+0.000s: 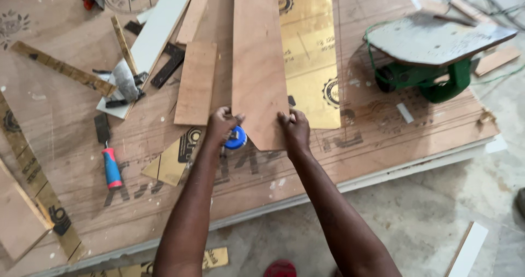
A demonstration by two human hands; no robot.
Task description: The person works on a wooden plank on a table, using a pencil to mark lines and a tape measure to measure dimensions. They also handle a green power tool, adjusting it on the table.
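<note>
Gripping one tapered plywood strip [258, 63] at its near edge, both hands' fingers [292, 118] curled shut; one blue tape measure [236, 138] below left fingers [225, 114]

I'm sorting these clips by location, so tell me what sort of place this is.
Most likely a carpentry or woodworking site, with work done on the floor. Both hands, left hand and right hand, grip a long plywood strip lying on a big plywood sheet. Offcuts and a green power saw lie around.
</note>
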